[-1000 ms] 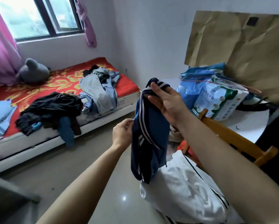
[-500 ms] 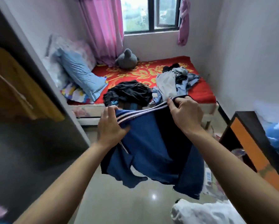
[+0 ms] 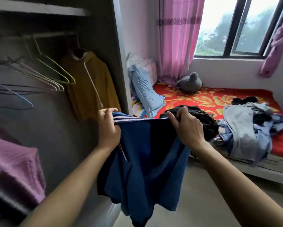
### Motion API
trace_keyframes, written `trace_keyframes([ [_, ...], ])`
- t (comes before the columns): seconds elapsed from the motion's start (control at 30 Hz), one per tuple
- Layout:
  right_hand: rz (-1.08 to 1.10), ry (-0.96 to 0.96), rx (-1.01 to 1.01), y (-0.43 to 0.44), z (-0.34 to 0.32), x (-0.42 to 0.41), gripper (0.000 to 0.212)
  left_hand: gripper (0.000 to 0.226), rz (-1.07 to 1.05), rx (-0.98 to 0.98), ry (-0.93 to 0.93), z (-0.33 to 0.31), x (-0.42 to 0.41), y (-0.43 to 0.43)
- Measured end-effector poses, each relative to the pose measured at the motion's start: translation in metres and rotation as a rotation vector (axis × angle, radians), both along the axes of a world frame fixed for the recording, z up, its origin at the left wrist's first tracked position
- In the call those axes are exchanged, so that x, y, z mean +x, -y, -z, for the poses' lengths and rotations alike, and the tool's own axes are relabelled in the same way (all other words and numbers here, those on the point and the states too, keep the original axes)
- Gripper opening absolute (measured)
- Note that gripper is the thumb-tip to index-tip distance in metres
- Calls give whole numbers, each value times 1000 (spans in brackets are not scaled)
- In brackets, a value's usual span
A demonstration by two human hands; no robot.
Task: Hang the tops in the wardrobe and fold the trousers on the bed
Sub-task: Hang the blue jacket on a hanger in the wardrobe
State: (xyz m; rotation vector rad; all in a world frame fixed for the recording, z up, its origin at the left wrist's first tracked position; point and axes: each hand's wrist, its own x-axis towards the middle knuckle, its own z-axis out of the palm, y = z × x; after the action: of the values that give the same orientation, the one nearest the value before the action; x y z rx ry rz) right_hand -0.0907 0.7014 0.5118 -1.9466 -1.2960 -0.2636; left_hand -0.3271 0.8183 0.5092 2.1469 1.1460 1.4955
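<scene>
Bedroom with pale walls. Left of frame: open grey wardrobe (image 3: 104, 38), its rail carrying empty wire hangers (image 3: 55, 77) and a mustard-yellow hooded top (image 3: 91, 86). Right of frame: bed with red floral cover (image 3: 203, 99), bearing a heap of grey and pale-blue clothes (image 3: 248, 130) and a pile of black clothing (image 3: 204, 120). Centre: navy-blue fabric garment with white stripes (image 3: 145, 161), held up in the air between wardrobe and bed. Both hands, left hand (image 3: 108, 128) and right hand (image 3: 186, 128), grip its striped upper edge with curled fingers; the rest hangs down.
</scene>
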Motion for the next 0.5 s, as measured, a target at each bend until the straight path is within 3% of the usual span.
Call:
trace_keyframes([
  [0.17,-227,276,-79,-72,-11,-36,76,40,-268,-96,22,-10,-76,-77],
  [0.27,-251,385,-19,-114,-20,-47,56,28,-370,-123,-31,-14,-108,-103],
  [0.4,-299,323,90,-174,-31,-66,34,29,-420,-134,-81,-16,-130,-124],
  [0.5,-400,276,39,-224,-33,-76,30,23,-401,-182,-74,-16,-142,-141],
])
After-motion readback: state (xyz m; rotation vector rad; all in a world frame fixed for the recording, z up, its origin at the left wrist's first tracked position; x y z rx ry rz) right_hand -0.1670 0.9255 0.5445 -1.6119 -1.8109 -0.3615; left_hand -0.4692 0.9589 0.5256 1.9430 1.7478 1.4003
